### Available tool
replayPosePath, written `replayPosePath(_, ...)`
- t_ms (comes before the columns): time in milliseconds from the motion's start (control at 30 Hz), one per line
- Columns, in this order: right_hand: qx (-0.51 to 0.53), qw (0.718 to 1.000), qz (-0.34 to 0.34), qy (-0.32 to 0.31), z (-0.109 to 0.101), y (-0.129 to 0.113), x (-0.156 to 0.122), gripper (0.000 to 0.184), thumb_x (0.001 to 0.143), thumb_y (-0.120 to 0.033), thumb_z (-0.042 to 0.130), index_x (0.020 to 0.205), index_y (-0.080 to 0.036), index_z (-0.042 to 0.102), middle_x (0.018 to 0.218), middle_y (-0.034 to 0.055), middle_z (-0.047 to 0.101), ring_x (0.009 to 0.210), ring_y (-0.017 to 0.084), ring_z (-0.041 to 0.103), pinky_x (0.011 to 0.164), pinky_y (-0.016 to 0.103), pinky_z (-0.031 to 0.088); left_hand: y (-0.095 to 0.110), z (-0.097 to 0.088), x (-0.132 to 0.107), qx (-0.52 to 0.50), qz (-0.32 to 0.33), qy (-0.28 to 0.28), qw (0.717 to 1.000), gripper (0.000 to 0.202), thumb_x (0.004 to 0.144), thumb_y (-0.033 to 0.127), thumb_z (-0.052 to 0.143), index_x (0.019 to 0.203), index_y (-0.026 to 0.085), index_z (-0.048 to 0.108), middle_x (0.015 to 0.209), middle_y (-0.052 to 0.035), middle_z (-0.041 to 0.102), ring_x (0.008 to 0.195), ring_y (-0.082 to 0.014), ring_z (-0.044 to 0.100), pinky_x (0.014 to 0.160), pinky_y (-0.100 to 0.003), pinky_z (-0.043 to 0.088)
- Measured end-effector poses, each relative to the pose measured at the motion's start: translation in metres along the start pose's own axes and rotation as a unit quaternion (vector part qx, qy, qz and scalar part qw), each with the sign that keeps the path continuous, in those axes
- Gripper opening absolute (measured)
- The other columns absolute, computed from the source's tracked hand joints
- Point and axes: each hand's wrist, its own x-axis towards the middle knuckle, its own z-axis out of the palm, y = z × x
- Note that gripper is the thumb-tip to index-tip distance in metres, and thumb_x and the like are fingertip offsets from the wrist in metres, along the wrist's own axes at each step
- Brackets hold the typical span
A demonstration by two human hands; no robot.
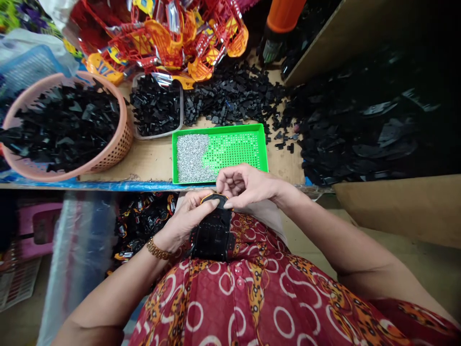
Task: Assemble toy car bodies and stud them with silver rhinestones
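A black plastic toy car [212, 234], underside up, rests against my lap, with a thin orange-yellow edge showing at its far end. My left hand [192, 214] is closed around its left side, thumb pressed on the black piece at the far end. My right hand [248, 186] is at the far right corner, fingers curled and thumb tip touching the edge. Whatever it pinches, if anything, is too small to make out. Just beyond my hands, a green perforated tray [265, 149] holds a heap of small silver screws [192, 156] on its left side.
A pink basket [126, 122] and a clear tub [181, 108] hold black plastic parts. Loose black parts [230, 98] spread behind the tray. Red and orange toy shells [162, 38] pile at the back. An orange power screwdriver [284, 17] hangs above. Cardboard panels [403, 206] stand at right.
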Motion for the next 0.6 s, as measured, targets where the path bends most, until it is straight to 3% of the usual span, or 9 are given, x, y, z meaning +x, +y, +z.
replayPosePath(233, -0.133, 0.991, -0.001, -0.016, 0.005, -0.015, 0.009, 0.029, 0.06, -0.014, 0.078, 0.068, -0.019, 0.051, 0.055, -0.0118, 0.051, 0.05, 0.004, 0.044, 0.047, 0.019, 0.032, 0.009, 0.008, 0.003, 0.071, 0.04, -0.01, 0.997, 0.034, 0.082, 0.042, 0.064, 0.062, 0.019, 0.049, 0.059, 0.0052, 0.041, 0.055, -0.0094, 0.033, 0.052, -0.024, 0.027)
replayPosePath(367, -0.18, 0.983, -0.005, -0.045, 0.007, -0.015, 0.014, 0.032, 0.056, -0.008, 0.07, 0.058, -0.021, 0.04, 0.05, -0.0143, 0.038, 0.047, 0.003, 0.033, 0.045, 0.021, 0.021, 0.014, 0.012, -0.003, 0.121, 0.087, -0.003, 0.989, 0.026, 0.085, 0.036, 0.059, 0.067, 0.018, 0.054, 0.064, 0.0047, 0.042, 0.06, -0.0101, 0.032, 0.055, -0.024, 0.027)
replayPosePath(500, -0.24, 0.97, -0.022, -0.037, 0.011, -0.014, 0.017, 0.034, 0.055, -0.008, 0.068, 0.054, -0.021, 0.037, 0.05, -0.0144, 0.033, 0.048, 0.003, 0.028, 0.048, 0.024, 0.017, 0.014, 0.012, -0.006, 0.137, 0.07, 0.018, 0.988, 0.03, 0.084, 0.038, 0.057, 0.063, 0.019, 0.048, 0.062, 0.0051, 0.037, 0.059, -0.0101, 0.029, 0.055, -0.025, 0.026)
replayPosePath(600, -0.245, 0.968, -0.026, -0.039, 0.012, -0.011, 0.016, 0.037, 0.056, -0.009, 0.067, 0.053, -0.022, 0.032, 0.05, -0.0143, 0.029, 0.049, 0.003, 0.025, 0.049, 0.025, 0.015, 0.012, 0.014, -0.007, 0.145, 0.059, 0.015, 0.987, 0.027, 0.085, 0.039, 0.056, 0.069, 0.017, 0.055, 0.066, 0.0032, 0.044, 0.063, -0.0113, 0.035, 0.059, -0.025, 0.03)
